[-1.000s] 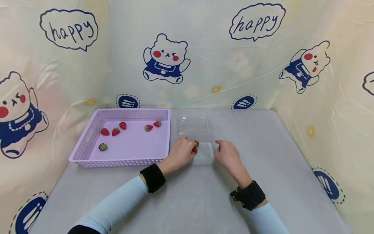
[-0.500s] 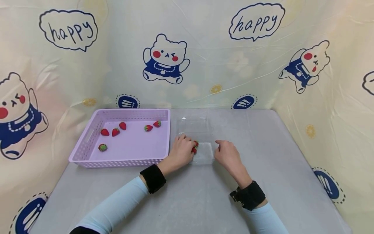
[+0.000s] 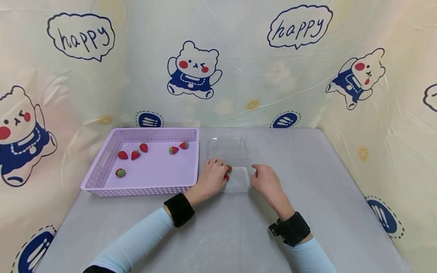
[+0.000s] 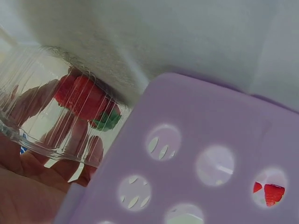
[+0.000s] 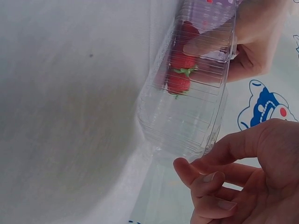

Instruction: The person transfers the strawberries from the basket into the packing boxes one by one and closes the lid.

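My left hand (image 3: 213, 176) reaches into a clear plastic clamshell box (image 3: 239, 180), whose lid (image 3: 225, 146) lies folded back behind it. Inside, its thumb and fingers grip a strawberry (image 5: 182, 60) low at the box's left end. Another strawberry (image 5: 178, 84) with green leaves sits right beside it, seen through the ribbed wall. At the opposite end, my right hand (image 3: 266, 182) pinches the box's rim between thumb and index finger, its other fingers curled below in the right wrist view. The left fingertips are partly hidden in the head view.
A lilac perforated basket (image 3: 153, 178) stands left of the box, close against the left wrist. Several strawberries lie scattered in it, including one strawberry (image 3: 120, 173) near the front left. A grey cloth (image 3: 218, 235) covers the table; a printed curtain (image 3: 239, 76) hangs behind.
The left fingers and the strawberries beside them have shifted very slightly left within the box. The right hand, box and basket keep their places.
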Demonstrator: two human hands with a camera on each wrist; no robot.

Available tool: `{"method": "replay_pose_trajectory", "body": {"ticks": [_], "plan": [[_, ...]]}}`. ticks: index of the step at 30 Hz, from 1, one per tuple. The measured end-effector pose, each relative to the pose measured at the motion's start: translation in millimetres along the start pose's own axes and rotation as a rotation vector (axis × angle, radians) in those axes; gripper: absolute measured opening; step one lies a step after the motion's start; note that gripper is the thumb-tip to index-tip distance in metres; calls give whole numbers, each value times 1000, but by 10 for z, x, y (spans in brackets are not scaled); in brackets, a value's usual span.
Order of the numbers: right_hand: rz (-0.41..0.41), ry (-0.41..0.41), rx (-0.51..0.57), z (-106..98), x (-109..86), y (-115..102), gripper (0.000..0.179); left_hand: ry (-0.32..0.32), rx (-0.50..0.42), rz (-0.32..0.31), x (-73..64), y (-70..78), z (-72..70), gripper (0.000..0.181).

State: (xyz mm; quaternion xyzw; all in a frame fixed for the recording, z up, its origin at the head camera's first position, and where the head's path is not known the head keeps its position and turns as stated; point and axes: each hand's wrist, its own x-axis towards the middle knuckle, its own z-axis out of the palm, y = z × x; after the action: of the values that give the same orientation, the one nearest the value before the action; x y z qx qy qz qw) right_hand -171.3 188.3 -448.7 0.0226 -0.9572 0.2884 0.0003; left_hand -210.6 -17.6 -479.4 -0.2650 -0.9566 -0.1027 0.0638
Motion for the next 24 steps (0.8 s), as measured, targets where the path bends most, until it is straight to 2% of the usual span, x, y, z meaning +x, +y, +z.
{"method": "replay_pose_trajectory", "body": {"ticks": [7, 24], "plan": [[1, 4, -9, 3, 4, 2, 47, 17, -5, -8, -17, 10, -15, 8], [-6, 8, -18, -7, 5, 9, 48, 71, 45, 41, -56, 14, -39, 9]]}}
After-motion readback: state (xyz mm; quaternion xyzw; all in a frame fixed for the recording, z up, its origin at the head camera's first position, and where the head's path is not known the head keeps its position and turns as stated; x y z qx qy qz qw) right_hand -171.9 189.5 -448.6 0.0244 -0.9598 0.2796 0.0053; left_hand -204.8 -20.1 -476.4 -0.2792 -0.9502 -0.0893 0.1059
